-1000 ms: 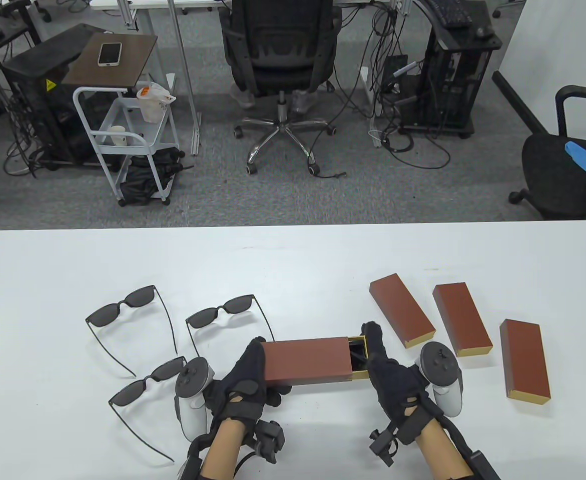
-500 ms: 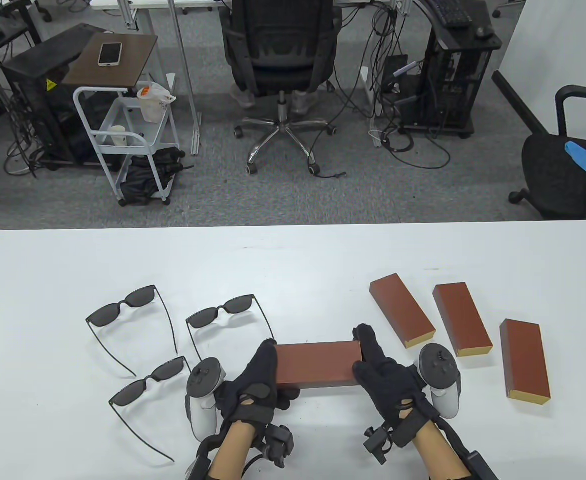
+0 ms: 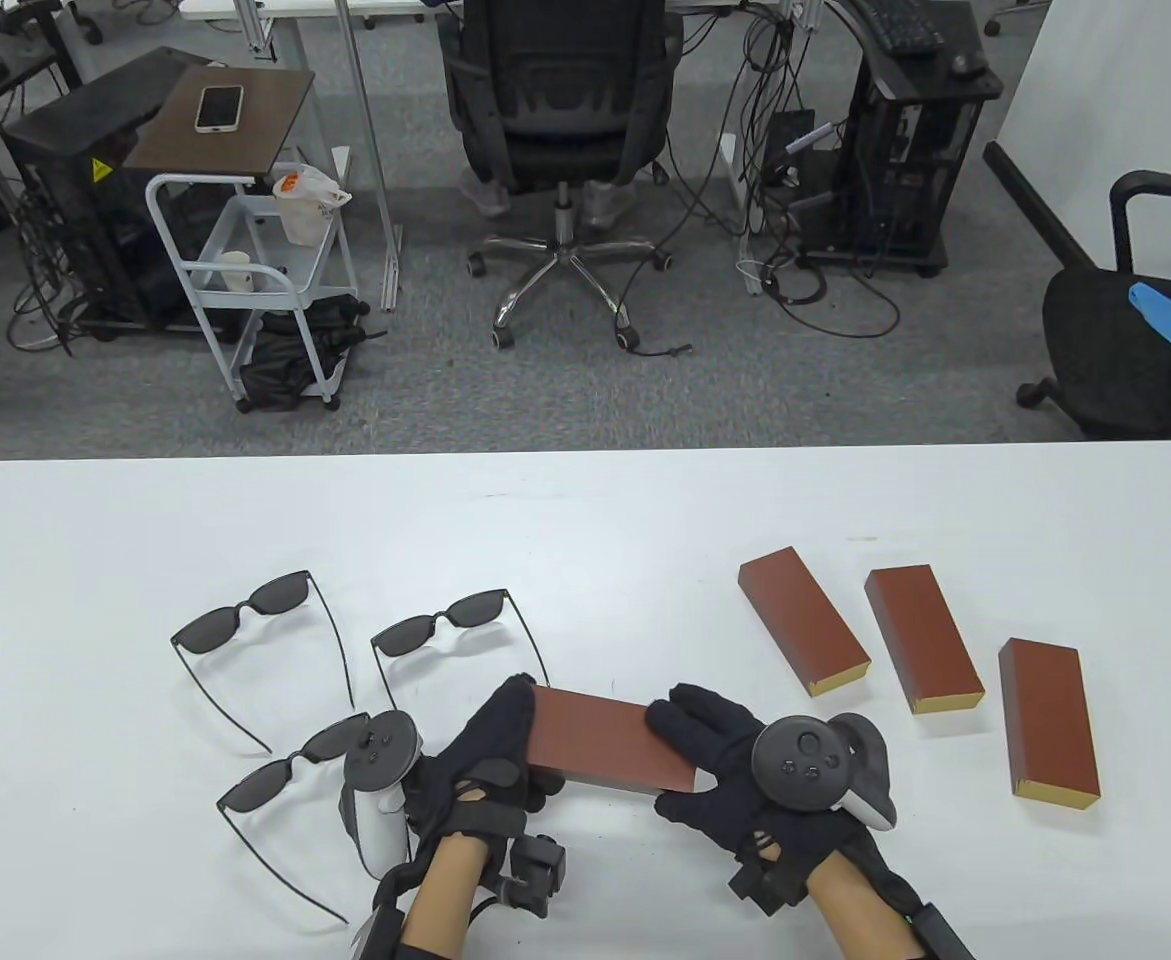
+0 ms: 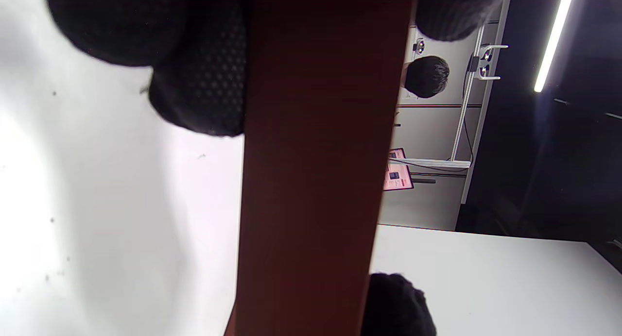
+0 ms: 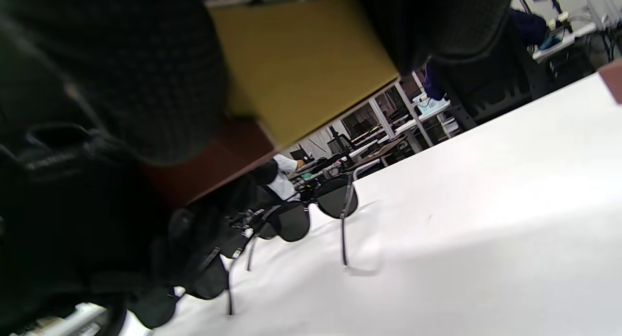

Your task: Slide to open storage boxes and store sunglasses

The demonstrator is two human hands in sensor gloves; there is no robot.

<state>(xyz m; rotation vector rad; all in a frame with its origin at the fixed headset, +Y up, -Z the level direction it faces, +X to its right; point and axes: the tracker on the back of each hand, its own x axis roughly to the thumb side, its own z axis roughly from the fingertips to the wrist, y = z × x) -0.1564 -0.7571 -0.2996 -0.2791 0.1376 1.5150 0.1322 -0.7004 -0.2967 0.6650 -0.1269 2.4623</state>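
Note:
A closed red-brown storage box is held between both hands near the table's front edge, its right end angled toward me. My left hand grips its left end, fingers curled round it. My right hand grips the right end, fingers over the top. The left wrist view shows the box's brown side under my fingers. Its gold end fills the right wrist view. Three pairs of dark sunglasses lie unfolded to the left.
Three more closed red-brown boxes lie on the white table to the right. Beyond the far edge are office chairs, a small cart and cables on the floor.
The right hand pushed the drawer fully into the box, then turned palm-down and took hold of its right end. The box has turned slightly, its right end nearer me.

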